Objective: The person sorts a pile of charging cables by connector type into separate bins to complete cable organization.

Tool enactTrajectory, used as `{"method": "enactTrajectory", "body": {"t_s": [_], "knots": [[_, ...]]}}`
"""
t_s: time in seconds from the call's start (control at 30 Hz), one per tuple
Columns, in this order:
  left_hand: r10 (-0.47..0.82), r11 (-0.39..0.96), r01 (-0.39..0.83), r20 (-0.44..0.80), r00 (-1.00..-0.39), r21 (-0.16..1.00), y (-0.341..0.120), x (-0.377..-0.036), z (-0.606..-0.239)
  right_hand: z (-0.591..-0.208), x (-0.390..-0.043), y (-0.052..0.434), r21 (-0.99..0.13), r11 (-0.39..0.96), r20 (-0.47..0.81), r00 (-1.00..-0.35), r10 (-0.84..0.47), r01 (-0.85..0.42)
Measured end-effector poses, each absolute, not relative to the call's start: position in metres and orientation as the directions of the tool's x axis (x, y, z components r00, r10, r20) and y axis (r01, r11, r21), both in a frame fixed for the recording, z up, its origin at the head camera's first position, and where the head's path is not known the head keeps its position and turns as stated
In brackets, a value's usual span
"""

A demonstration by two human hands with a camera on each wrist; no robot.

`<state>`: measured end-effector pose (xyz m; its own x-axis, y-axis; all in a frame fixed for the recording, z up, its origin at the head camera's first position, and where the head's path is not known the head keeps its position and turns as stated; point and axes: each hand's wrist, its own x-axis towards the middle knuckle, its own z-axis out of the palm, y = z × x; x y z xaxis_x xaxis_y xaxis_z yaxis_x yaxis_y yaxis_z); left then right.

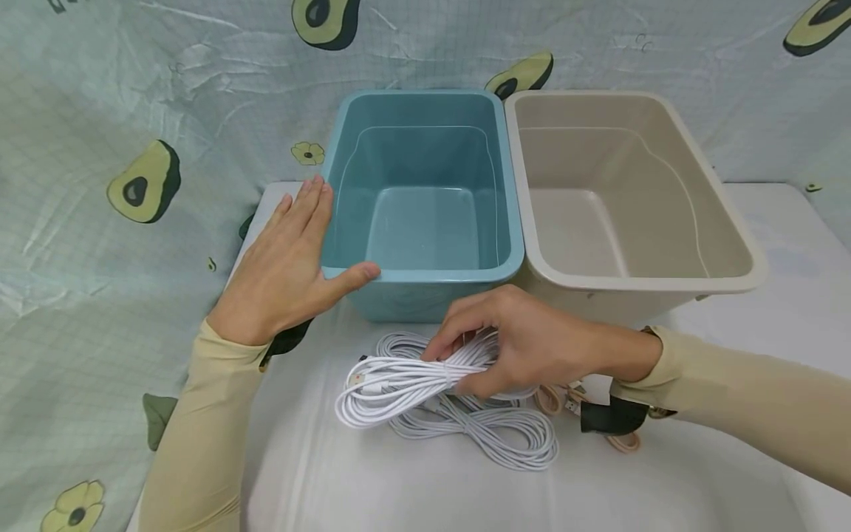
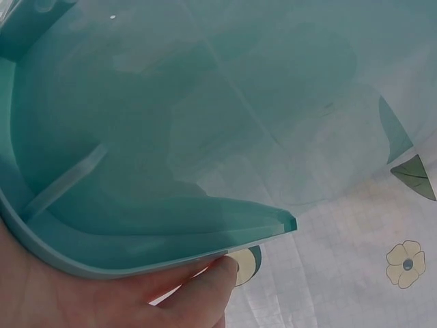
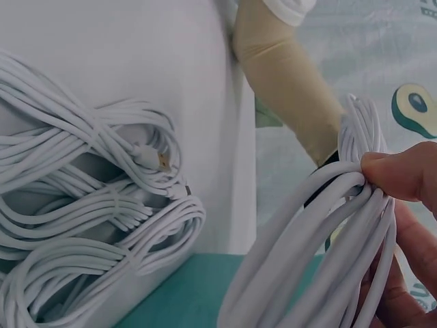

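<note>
My right hand (image 1: 525, 336) pinches a coiled white USB cable (image 1: 382, 395) around its tied middle, above more white cable bundles (image 1: 521, 440) on the table. In the right wrist view, thumb and fingers close on the held cable (image 3: 307, 253), and several tied white bundles (image 3: 102, 219) lie beside it. My left hand (image 1: 279, 270) rests against the left side of a blue bin (image 1: 425, 275), fingers straight and thumb over its near rim. The left wrist view shows the underside of the bin's rim (image 2: 102, 272) along that hand. I see nothing inside the blue bin.
A beige bin (image 1: 651, 284) stands right beside the blue one. Thin peach cables (image 1: 623, 443) lie partly hidden under my right wrist. All stand on a white-covered table (image 1: 399, 495), with an avocado-print sheet (image 1: 219, 89) behind and at the left.
</note>
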<state>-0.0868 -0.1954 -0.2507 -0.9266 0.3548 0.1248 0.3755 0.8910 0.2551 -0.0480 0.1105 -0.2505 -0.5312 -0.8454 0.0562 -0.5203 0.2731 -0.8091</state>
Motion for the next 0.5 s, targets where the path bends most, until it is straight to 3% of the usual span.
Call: {"method": "enactTrajectory", "body": {"t_s": [0.5], "knots": [[0.347,0.893,0.363,0.105,-0.932,0.265,-0.195,-0.085,-0.248,-0.211,-0.045,0.114,-0.82,0.277,0.061,-0.556,-0.829,-0.502]]}}
